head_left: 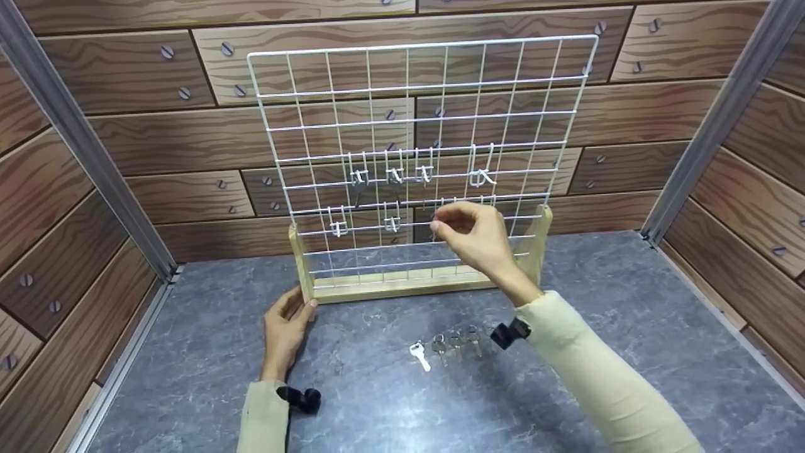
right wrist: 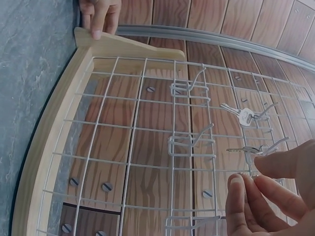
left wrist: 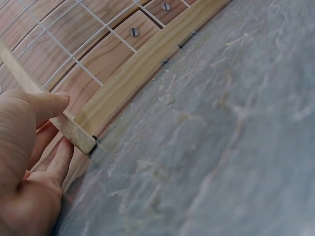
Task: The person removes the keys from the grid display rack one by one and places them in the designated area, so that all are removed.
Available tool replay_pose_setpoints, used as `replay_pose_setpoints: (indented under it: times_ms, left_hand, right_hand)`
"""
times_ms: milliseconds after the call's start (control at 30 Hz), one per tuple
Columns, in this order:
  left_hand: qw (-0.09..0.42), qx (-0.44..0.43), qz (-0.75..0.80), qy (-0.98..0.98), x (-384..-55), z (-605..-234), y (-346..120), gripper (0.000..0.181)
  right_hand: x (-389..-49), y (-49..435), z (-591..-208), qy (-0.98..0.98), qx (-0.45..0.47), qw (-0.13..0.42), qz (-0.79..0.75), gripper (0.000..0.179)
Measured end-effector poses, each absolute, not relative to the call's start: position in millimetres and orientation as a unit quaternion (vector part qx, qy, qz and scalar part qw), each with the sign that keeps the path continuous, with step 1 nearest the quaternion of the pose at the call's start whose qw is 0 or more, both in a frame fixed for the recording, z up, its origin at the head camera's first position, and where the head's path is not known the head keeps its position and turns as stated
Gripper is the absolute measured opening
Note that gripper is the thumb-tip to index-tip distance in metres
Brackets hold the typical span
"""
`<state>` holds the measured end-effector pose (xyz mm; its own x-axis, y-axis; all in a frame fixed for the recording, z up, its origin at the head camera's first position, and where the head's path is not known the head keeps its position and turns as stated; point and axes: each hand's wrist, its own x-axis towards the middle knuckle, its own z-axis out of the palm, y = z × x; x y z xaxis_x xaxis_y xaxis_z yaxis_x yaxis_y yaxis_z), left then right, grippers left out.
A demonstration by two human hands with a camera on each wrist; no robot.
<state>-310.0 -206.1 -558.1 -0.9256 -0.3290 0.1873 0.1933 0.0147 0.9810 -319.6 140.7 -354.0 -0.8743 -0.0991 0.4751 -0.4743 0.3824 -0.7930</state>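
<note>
A white wire grid [head_left: 407, 119] stands upright in a wooden base [head_left: 377, 290], with metal hooks [head_left: 394, 175] in two rows. My left hand [head_left: 286, 324] holds the base's left end, its thumb on the near side and fingers behind, as the left wrist view shows. In front of the lower hooks, my right hand [head_left: 481, 236] pinches a small key, mostly hidden by the fingertips. Two keys hang from upper hooks in the right wrist view: one silver key [right wrist: 246, 116] and another key [right wrist: 251, 149] seen nearly edge-on, close to the right thumb.
Several keys lie in a row on the grey marbled table in front of the base, among them a bright key [head_left: 420, 357] at the left. Wood-patterned walls [head_left: 163, 145] stand behind and on both sides, with metal posts [head_left: 704, 126] at the corners.
</note>
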Motion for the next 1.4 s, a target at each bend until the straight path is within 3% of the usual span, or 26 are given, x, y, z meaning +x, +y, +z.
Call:
replay_pose_setpoints:
  times_ms: [433, 1400]
  left_hand:
    - [0.191, 0.055, -0.688, -0.698, -314.6, -557.2, -205.2, 0.046]
    - [0.183, 0.059, -0.7, -0.688, -311.7, -557.1, -204.3, 0.048]
  right_hand:
    - [-333.0, 129.1, -338.7, -0.788, 0.171, 0.241, 0.54, 0.016]
    - [-355.9, 110.0, -320.2, -0.798, 0.142, 0.245, 0.533, 0.027]
